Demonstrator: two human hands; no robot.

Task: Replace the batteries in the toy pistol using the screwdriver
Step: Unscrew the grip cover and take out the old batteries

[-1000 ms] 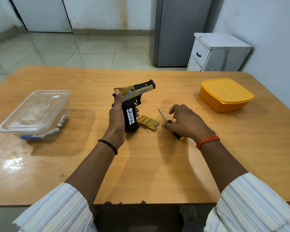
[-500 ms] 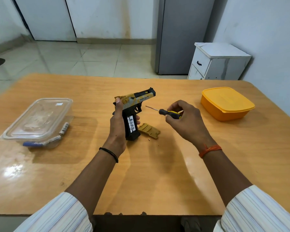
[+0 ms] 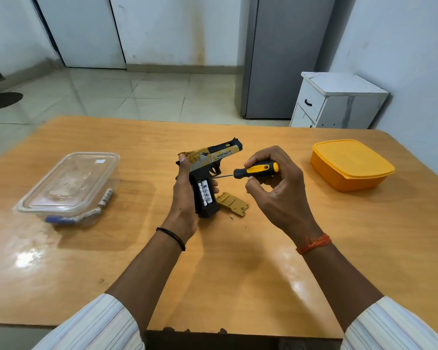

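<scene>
So the right hand (image 3: 276, 183) has scooped the screwdriver (image 3: 257, 170) off the table (image 3: 263, 274) and now pinches its handle with the tip aimed at the grip of the toy pistol (image 3: 208, 173), which the left hand (image 3: 183, 195) grips upright. The gold cover (image 3: 233, 203) lies just beside the butt and the batteries (image 3: 205, 192) are showing, so I'd guess he's about to pry them out. There's writing on the slide, but it's too small to read for sure.
</scene>
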